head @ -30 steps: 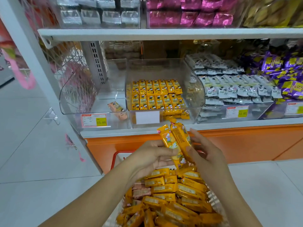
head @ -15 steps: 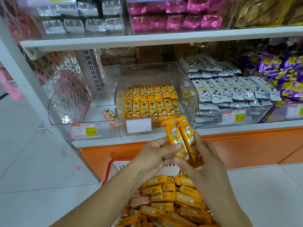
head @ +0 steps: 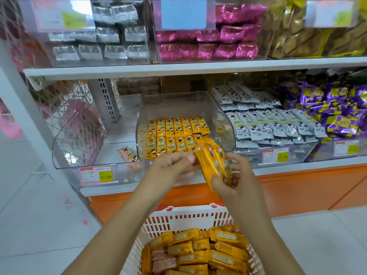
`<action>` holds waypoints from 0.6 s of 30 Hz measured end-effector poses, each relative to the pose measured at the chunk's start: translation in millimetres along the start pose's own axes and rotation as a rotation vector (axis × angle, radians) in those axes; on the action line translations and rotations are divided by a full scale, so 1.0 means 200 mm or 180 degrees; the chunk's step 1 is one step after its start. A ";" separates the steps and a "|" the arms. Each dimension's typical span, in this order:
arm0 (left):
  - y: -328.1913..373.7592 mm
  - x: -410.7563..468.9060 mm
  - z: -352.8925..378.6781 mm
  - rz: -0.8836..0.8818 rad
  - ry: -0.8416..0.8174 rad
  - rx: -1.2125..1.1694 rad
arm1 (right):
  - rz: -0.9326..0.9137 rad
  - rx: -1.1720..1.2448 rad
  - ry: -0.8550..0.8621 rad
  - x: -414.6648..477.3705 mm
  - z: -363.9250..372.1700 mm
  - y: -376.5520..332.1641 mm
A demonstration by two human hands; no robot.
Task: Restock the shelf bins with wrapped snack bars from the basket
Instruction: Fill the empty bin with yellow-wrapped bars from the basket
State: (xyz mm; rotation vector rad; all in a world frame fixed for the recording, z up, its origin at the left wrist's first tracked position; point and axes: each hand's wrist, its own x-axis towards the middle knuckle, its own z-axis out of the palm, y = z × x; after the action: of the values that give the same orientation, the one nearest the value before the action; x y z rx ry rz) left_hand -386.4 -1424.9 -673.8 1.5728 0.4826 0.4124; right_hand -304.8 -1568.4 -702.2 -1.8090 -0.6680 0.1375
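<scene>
bars [head: 213, 167] are bunched before the clear bin [head: 178, 104], your right grip [head: 234, 179] curled round their lower end, left grip [head: 172, 165] pinching the top. next, likely: lift them over its front wall onto the rows [head: 174, 135].

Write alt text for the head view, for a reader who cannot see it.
The left hand and right hand hold yellow bars before a clear bin partly filled with the same bars; a white basket of more stands below.

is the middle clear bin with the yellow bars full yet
Not full: the yellow bars lie in two low rows in the clear bin, whose walls stand bare above them.
</scene>
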 end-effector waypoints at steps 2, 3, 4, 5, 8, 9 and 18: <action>0.01 0.02 -0.06 0.0342 0.0578 0.0560 | -0.0005 -0.0143 -0.0045 0.11 0.03 -0.06; 0.01 0.03 -0.10 0.0559 0.0979 0.0981 | -0.0034 -0.0318 -0.0032 0.18 0.04 -0.08; 0.01 0.04 -0.13 0.0790 0.1345 0.1389 | -0.0074 -0.0538 0.0006 0.25 0.06 -0.10; 0.02 0.04 -0.18 0.1013 0.1634 0.1717 | -0.0115 -0.0749 0.0043 0.32 0.08 -0.12; 0.00 0.07 -0.29 0.1124 0.1978 0.2034 | -0.0087 -0.1439 0.0034 0.52 0.16 -0.17; -0.01 0.08 -0.31 0.0951 0.1957 0.2039 | -0.0019 -0.1700 -0.0015 0.58 0.19 -0.18; -0.10 0.12 -0.37 0.0557 0.1403 0.2180 | 0.1146 -0.2838 -0.1316 0.78 0.35 -0.09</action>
State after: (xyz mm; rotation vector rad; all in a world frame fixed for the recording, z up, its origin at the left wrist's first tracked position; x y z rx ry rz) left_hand -406.2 -1349.4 -689.9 2.2031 0.8927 0.7938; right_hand -211.2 -1427.9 -673.1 -2.8002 -0.7430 0.5306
